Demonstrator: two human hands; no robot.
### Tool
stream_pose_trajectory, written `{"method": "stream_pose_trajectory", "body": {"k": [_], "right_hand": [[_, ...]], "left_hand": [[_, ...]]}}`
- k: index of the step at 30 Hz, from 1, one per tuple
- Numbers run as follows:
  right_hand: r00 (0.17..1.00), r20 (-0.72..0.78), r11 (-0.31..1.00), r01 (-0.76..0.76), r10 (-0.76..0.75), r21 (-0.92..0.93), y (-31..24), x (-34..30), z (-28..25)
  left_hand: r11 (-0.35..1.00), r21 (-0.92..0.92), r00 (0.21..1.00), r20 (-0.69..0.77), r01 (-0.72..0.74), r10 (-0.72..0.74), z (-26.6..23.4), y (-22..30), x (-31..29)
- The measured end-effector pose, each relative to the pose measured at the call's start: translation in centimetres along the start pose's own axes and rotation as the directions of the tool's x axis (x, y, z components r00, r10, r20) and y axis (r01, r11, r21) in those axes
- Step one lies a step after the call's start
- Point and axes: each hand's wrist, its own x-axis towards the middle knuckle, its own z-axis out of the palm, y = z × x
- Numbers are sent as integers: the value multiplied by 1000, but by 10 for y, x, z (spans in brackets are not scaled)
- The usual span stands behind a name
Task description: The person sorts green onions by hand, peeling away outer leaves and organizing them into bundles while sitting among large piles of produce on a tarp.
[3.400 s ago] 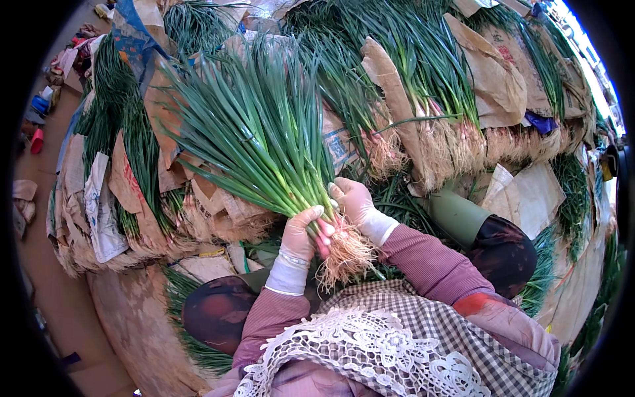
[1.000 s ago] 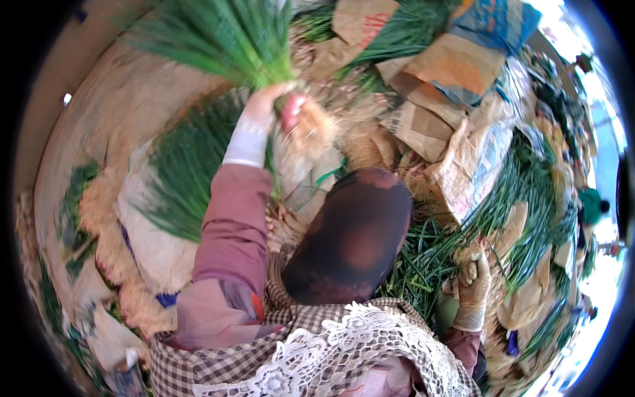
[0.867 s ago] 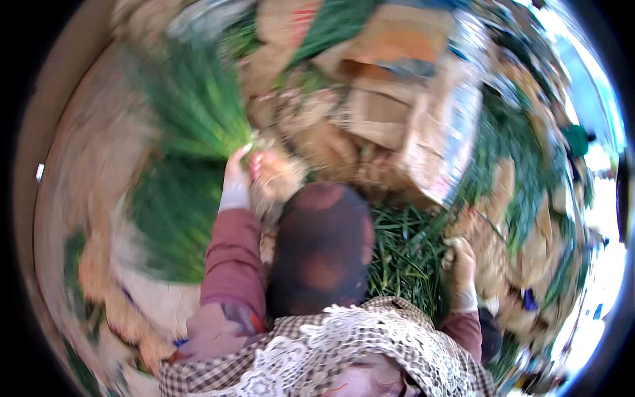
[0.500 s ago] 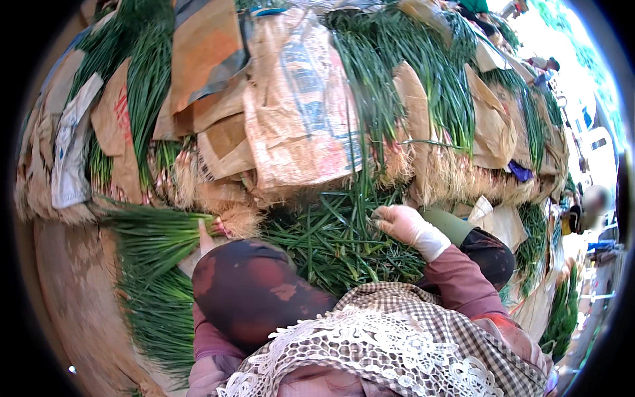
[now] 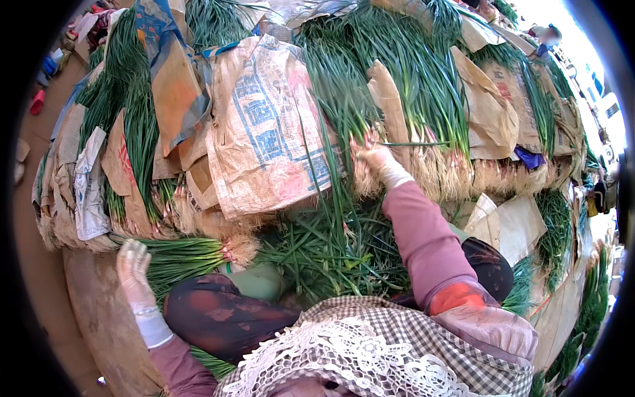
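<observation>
My right hand [image 5: 375, 161], in a pale thin glove, is at the far row of green onions [image 5: 360, 116]. Its fingers close on the stems just above the roots. Off to the left, my gloved left hand [image 5: 135, 268] is raised with its fingers stretched out and nothing in it. Beside it lies a bundle of green onions [image 5: 192, 255], roots pointing right, next to my left knee. Loose green leaves [image 5: 324, 255] are heaped between my legs, and a few long leaves hang from the row down onto them.
A large printed woven sack [image 5: 271, 126] covers part of the row. Brown paper sheets [image 5: 486, 99] separate other bunches. My bent knees [image 5: 218, 311] flank the leaf heap. Bare ground [image 5: 99, 298] lies at left; people and vehicles are far off at right.
My right hand has reached forward from the leaf heap to the row of green onions. My left hand has let go of the bundle and moved left.
</observation>
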Motion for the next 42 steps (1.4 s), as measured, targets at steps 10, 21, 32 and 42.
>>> {"method": "stream_pose_trajectory", "body": {"k": [10, 21, 32, 42], "right_hand": [[941, 321, 710, -299, 108, 638, -42, -118, -5], [960, -269, 467, -203, -80, -861, -54, -131, -54], [984, -164, 993, 78, -64, 83, -25, -52, 26], [938, -219, 960, 279, -267, 24, -49, -87, -40]], "left_hand": [[925, -304, 842, 538, 228, -31, 234, -25, -100], [617, -179, 561, 654, 767, -507, 276, -101, -133], [658, -202, 588, 679, 726, -440, 262, -92, -130], [739, -244, 636, 708, 628, -306, 281, -97, -123]]}}
